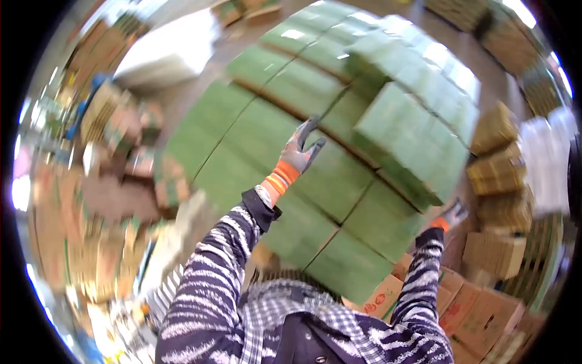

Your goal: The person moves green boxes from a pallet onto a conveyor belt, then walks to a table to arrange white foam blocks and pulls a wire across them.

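My left hand (298,150), in a grey glove with an orange cuff, is over the stacked green boxes (267,133). Its fingers are spread, thumb apart, and it holds nothing. Beyond the right edge of the stack is my right hand (453,216), gloved the same way, blurred, fingers stretched outward. It is near the lower corner of a raised green box (412,139) in the upper layer. The boxes are packed close in rows, with more of the upper layer at the far side.
Brown cartons (479,309) with red print stand at my lower right. Bundled brown packs (494,170) and white wrapped goods (542,161) are on the right. A large white sack (173,51) lies at upper left, with piled cardboard (91,230) along the left.
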Tool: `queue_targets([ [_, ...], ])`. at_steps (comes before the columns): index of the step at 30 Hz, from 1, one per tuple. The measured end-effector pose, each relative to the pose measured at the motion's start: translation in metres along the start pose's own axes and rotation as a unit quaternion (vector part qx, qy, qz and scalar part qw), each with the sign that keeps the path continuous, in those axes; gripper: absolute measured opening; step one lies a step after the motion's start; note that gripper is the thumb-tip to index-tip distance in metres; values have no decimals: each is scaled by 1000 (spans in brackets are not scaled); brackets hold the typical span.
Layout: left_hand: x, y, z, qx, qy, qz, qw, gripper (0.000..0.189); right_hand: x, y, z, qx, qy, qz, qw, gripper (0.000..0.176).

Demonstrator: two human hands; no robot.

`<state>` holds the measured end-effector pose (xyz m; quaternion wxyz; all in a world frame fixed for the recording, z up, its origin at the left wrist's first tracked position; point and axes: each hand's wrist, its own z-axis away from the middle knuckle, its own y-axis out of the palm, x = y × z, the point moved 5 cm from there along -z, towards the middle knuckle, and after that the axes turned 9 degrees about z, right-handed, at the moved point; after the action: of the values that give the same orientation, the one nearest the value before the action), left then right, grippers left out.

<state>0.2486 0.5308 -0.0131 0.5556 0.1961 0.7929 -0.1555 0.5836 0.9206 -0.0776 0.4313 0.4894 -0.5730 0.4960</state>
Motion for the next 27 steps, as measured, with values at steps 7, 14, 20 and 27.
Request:
queue_targets([
  [7, -5, -282, 397, -383, -299, -303, 820, 62, 129, 81, 303, 273, -475, 114, 829, 71],
  [14, -10, -313, 712, -414, -606, -421, 532, 97, 79, 104, 647, 757, -559, 93, 325, 68],
  [20, -10, -295, 741, -413, -599, -367, 580, 120, -131, 95, 761, 696, -646, 296, -104, 72],
  [27, -11, -293, 750, -392, -620, -381, 563, 121, -294, 136, 857, 658, -603, 419, -166, 69],
])
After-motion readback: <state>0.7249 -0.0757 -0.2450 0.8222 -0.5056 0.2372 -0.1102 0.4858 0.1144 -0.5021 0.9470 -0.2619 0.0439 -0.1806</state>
